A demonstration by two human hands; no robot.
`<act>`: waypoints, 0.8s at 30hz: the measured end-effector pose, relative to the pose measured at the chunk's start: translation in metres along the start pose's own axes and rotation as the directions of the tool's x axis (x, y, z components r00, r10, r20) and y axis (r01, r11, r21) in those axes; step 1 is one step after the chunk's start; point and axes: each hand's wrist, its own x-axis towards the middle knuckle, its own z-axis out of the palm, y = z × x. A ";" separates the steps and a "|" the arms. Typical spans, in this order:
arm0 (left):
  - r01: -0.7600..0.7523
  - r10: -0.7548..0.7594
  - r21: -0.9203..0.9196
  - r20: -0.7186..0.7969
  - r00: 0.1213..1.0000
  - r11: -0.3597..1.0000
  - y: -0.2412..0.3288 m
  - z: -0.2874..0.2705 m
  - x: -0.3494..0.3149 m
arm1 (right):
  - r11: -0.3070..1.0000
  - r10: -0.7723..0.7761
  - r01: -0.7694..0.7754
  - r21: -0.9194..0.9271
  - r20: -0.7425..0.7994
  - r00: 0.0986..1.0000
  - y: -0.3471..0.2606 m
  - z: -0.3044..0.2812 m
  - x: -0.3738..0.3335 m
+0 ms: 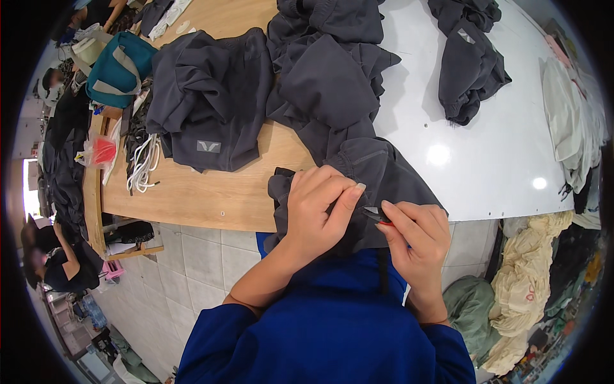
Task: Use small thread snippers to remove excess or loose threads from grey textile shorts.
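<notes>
A dark grey garment [390, 169] lies over the table's front edge and hangs down in front of me. My left hand [320, 208] is closed on it, thumb and forefinger pinched together; whether a thread is between their tips is too small to tell. In my right hand [419, 233] is a small pair of thread snips [376, 214] with a red handle. Their metal blades point left toward the pinched fingers, just above the cloth, with a small gap between blades and fingertips.
More dark grey garments [326, 83] are heaped beyond my hands, and one with a light patch [211, 96] lies on the left. Another sits on the white tabletop [416, 141]. White cords [144, 163] and a teal bag [120, 70] lie far left. Cream cloth [521, 288] is piled at right.
</notes>
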 end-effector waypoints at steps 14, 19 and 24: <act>0.027 -0.028 -0.015 -0.023 0.999 1.000 0.002 0.000 -0.001 | 1.000 0.011 -0.010 0.018 -0.025 1.000 -0.003 0.005 -0.003; 0.041 -0.042 -0.026 -0.014 0.999 0.999 0.001 -0.001 -0.003 | 1.000 0.017 -0.017 0.012 -0.033 0.999 -0.004 0.006 -0.004; 0.136 -0.133 -0.149 0.029 0.991 0.979 0.003 -0.001 -0.004 | 0.999 0.011 -0.009 0.045 -0.054 0.998 -0.003 0.009 -0.005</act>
